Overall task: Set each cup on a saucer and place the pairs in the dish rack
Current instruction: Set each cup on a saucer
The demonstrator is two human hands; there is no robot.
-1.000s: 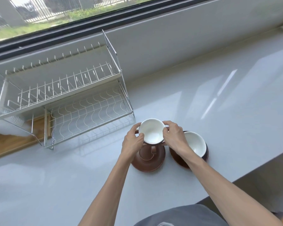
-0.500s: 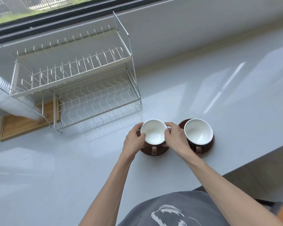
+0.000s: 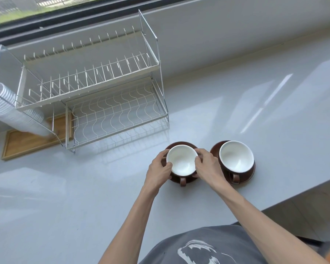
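Note:
Two brown cups with white insides stand on brown saucers on the grey counter. The left cup sits on its saucer, handle toward me. My left hand grips the cup's left side and my right hand grips its right side. The right cup rests on the second saucer, untouched, just right of my right hand. The wire dish rack with two tiers stands at the back left, a short way from the cups.
A stack of clear plastic cups lies against the rack's left end over a wooden tray. The counter's front edge runs diagonally at the right. A window ledge lies behind the rack.
The left cup, held above its saucer a second ago, has come down onto it. Both hands stay on the cup. The camera view has shifted slightly.

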